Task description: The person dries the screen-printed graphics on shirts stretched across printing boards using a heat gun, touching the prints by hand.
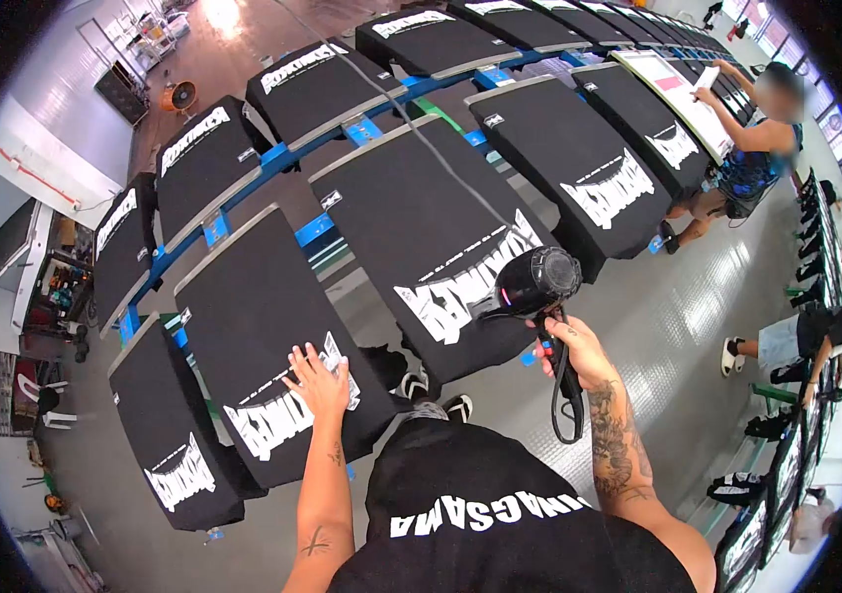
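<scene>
Nearest, the wearer's own black top [480, 509] fills the bottom edge, white lettering across it, with black-and-white shoes [458, 407] just beyond. The right grip [571, 348] is closed around the handle of a black hair dryer [539, 280], a bit of red showing by the fingers, and a dark cord [571, 410] loops down beneath it. The dryer's nozzle points leftward over the bold white print [439, 308] on a black shirt [421, 212]; whether it touches the fabric I cannot tell.

The left grip [319, 382] is empty and spread out, palm down on the next black shirt [248, 292] to the left, covering part of its white print [270, 425]. Another printed shirt [151, 395] lies left of that one.

Past these, a blue rail [287, 158] runs between two rows of boards dressed in similar black shirts, curving off toward the upper right. A thin grey cable [396, 96] slants across the view above them.

Over on the right, a person in a patterned sleeveless top [734, 178] leans over a pale frame [673, 99] at one board; lower down, someone in denim shorts [779, 343] stands by a rack. Farthest back at the left, an orange fan [179, 96] sits on the floor.
</scene>
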`<action>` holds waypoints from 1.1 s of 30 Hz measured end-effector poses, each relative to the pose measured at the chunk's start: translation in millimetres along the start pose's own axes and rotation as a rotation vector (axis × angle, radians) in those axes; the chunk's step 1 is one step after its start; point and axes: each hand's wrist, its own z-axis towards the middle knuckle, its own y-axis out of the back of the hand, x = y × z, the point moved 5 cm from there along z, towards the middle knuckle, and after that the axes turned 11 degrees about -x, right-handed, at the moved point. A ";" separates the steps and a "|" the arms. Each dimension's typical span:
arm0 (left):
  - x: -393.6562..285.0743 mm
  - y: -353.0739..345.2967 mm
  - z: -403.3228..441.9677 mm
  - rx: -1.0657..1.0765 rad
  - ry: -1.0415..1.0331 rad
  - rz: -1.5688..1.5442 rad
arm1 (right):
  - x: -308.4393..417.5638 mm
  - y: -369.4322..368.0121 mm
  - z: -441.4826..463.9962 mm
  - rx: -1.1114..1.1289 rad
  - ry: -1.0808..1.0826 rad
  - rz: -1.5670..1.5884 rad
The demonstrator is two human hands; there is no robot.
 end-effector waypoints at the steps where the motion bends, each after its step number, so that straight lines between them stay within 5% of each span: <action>1: 0.1 -1.2 0.6 -0.021 -0.011 0.009 | 7.0 0.4 3.4 0.024 0.008 0.023; 16: -4.3 -3.0 16.7 0.003 0.127 0.022 | 116.0 46.7 150.7 -0.233 0.190 -0.119; 26: -9.0 4.2 21.0 0.042 0.179 0.005 | 88.0 -98.2 106.6 0.385 -0.053 -0.377; 33: -15.1 1.2 16.4 -0.023 0.204 0.052 | 68.1 -83.2 85.6 0.645 -0.137 -0.544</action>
